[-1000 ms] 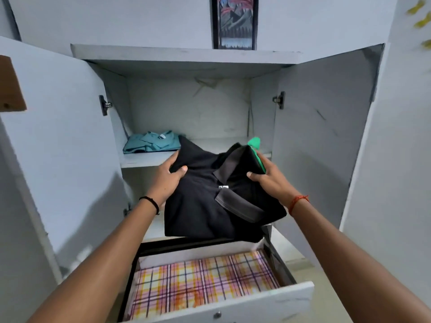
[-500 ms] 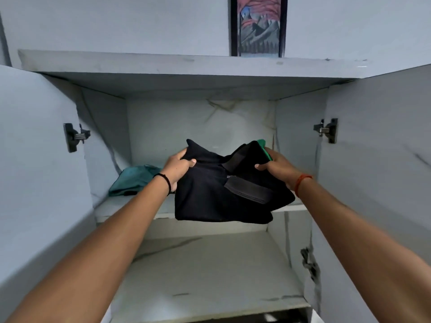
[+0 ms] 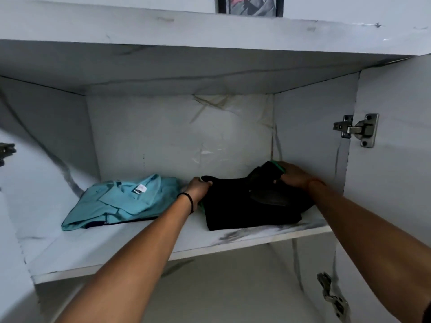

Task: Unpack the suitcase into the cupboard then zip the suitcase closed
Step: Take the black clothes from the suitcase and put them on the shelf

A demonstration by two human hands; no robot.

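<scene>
A folded black polo shirt [image 3: 235, 206] with a green edge lies on the right half of the cupboard's upper shelf [image 3: 140, 243]. My left hand [image 3: 198, 188] grips its far left corner. My right hand [image 3: 295, 174] holds its collar end near the back right wall. A folded light blue polo shirt [image 3: 121, 201] lies on the shelf's left half, apart from the black one. The suitcase is out of view.
The cupboard's right door [image 3: 391, 183] stands open with a metal hinge [image 3: 358, 130]. A lower compartment [image 3: 221, 290] shows beneath the shelf. A framed picture [image 3: 250, 5] stands on top of the cupboard.
Both hands carried the black shirt forward from the air in front of the cupboard and set it down on the upper shelf. The view moved closer and the drawer dropped out of sight.
</scene>
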